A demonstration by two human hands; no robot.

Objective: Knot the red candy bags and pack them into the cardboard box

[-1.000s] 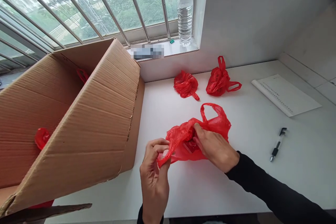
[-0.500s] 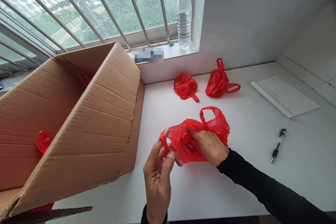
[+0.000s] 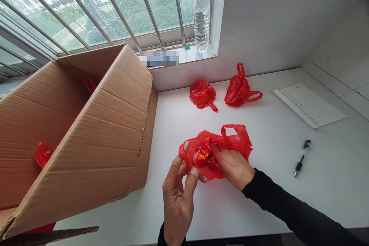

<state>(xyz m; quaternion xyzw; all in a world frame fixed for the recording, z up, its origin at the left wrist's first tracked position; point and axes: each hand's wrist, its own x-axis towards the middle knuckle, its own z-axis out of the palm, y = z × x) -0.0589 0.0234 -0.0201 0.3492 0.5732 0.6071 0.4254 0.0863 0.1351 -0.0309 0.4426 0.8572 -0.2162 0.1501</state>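
A red plastic bag (image 3: 240,144) lies opened on the white table, one handle loop standing up at its back right. My left hand (image 3: 180,196) is at the bag's left side, with the other handle pinched between thumb and fingers. My right hand (image 3: 235,165) reaches into the mouth from the right, its fingers curled closed among shiny foil-wrapped pieces (image 3: 204,154) of red and gold. The fingertips are partly covered, so what they grip cannot be made out. Some of the wrapped contents show between the two hands; the rest is hidden by the plastic.
A large open cardboard box (image 3: 115,130) stands at left with red items inside. Two bunched red bags, one on the left (image 3: 202,94) and one on the right (image 3: 238,90), lie near the wall. A pen (image 3: 302,159) and a notepad (image 3: 311,103) are at right; a water bottle (image 3: 201,19) stands on the sill.
My left hand has moved slightly right with the bag handle. The mouth is spread wider and more foil-wrapped pieces show. My right hand has shifted slightly right and down, still in the bag.
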